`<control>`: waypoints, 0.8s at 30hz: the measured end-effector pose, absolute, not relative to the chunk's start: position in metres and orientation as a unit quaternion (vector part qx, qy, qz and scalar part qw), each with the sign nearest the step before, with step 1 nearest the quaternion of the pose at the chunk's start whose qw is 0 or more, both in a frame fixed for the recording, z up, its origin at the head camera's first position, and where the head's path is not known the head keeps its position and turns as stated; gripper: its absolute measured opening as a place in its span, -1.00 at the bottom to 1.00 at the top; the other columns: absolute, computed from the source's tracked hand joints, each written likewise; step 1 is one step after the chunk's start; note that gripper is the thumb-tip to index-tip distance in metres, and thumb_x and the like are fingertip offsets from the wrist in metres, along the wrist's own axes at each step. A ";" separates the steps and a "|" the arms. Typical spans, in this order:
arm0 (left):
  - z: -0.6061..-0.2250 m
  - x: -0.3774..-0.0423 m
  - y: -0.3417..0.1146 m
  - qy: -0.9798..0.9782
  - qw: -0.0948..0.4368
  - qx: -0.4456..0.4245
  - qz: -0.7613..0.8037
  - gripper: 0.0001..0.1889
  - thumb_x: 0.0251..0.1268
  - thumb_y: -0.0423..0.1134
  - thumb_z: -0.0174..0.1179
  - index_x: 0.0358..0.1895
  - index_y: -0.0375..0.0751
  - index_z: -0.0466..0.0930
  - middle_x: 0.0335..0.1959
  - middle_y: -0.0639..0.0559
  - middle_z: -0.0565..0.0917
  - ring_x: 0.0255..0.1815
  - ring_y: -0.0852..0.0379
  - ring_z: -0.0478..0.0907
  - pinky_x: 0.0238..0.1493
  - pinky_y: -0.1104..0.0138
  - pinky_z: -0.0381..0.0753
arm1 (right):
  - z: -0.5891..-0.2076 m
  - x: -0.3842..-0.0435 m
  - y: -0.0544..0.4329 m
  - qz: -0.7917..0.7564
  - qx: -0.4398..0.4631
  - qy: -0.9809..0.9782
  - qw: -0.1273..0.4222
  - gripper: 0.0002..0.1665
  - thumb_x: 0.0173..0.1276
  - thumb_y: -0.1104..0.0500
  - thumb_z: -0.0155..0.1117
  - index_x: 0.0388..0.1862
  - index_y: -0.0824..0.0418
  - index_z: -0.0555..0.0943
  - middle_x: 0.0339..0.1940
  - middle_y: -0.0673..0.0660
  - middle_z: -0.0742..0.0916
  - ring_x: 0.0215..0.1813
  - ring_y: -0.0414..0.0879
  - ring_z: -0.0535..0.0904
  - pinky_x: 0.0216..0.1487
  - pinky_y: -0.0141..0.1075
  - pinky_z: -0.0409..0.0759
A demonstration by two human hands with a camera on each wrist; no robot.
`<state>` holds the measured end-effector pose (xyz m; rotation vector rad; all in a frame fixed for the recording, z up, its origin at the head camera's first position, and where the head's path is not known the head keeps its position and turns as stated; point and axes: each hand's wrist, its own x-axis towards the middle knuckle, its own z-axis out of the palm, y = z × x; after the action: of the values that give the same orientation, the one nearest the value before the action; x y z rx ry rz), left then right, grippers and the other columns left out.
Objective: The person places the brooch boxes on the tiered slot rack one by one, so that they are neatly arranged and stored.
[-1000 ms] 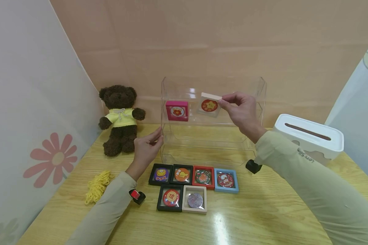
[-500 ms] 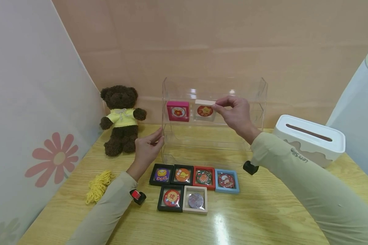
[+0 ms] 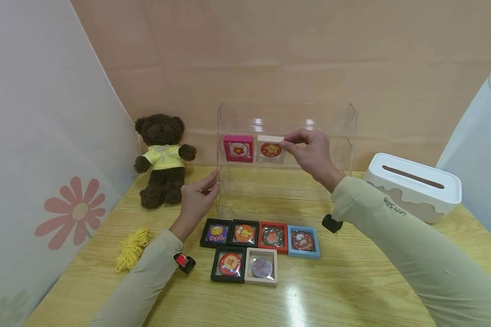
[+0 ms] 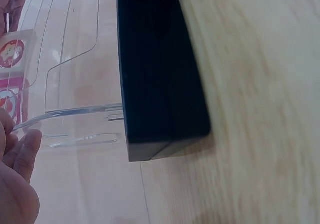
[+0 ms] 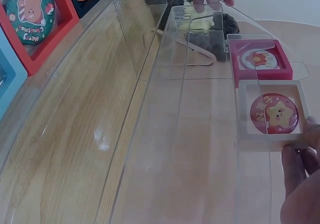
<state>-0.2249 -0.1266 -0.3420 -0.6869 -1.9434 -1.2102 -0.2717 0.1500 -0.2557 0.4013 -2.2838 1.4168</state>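
Pinching the cream star-badge frame (image 3: 271, 150)

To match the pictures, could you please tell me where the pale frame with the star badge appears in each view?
Head: the pale frame is slightly above and right of centre, pinched by the right hand.
Left wrist: the pale frame is at the left edge, upper half.
Right wrist: the pale frame is near mid-height, towards the right.
Shared landmark: the pink frame beside it, left of it, below it and above it, respectively.
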 end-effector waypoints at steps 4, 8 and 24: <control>-0.341 -0.225 -0.126 -0.754 0.369 -0.272 -0.470 -0.70 0.05 -0.68 0.22 -0.07 -0.62 0.57 -0.25 -0.40 0.62 -0.33 -0.18 0.67 -0.44 0.18 0.67 | -0.255 -0.272 0.149 0.502 0.142 -0.827 0.210 -0.80 0.18 0.20 0.44 -0.28 0.31 0.71 -0.27 0.12 0.73 -0.22 -0.12 0.59 -0.18 -0.37 0.53; -0.340 -0.224 -0.126 -0.755 0.369 -0.269 -0.471 -0.70 0.06 -0.68 0.22 -0.08 -0.63 0.57 -0.25 -0.41 0.62 -0.33 -0.19 0.66 -0.45 0.16 0.67 | -0.254 -0.272 0.148 0.499 0.140 -0.831 0.204 -0.80 0.18 0.20 0.44 -0.27 0.30 0.71 -0.27 0.12 0.73 -0.20 -0.12 0.60 -0.16 -0.35 0.54; -0.342 -0.225 -0.127 -0.758 0.366 -0.269 -0.467 -0.70 0.07 -0.67 0.22 -0.07 -0.61 0.58 -0.27 -0.39 0.63 -0.34 -0.15 0.67 -0.46 0.21 0.67 | -0.254 -0.271 0.145 0.496 0.141 -0.837 0.184 -0.78 0.25 0.18 0.38 -0.19 0.29 0.72 -0.19 0.14 0.73 -0.12 -0.10 0.59 -0.07 -0.25 0.56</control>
<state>-0.2250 -0.1270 -0.3417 -0.6927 -1.9494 -1.2007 -0.2712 0.1449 -0.2536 0.3967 -2.3592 1.3974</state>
